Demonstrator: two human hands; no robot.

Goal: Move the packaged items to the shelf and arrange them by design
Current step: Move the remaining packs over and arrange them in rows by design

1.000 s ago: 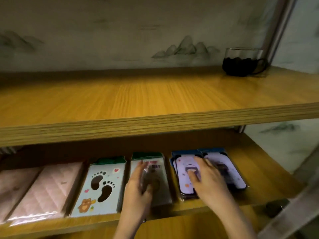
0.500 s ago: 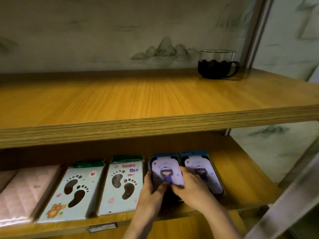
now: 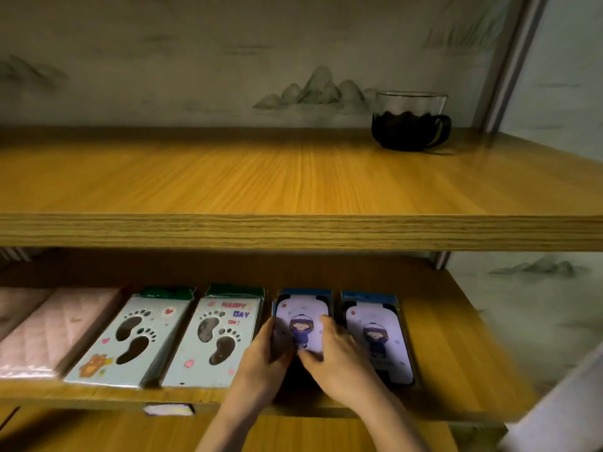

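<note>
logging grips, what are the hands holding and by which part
The left purple cartoon-figure package: left hand grips its left edge, right hand its right edge, thumb on the front.

Head view — looks forward and down, close on the lower shelf [image 3: 456, 370].

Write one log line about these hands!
step: arranging | left hand: grips left edge of purple cartoon package | right hand: holds its right side | where: lower shelf, beside matching package
</note>
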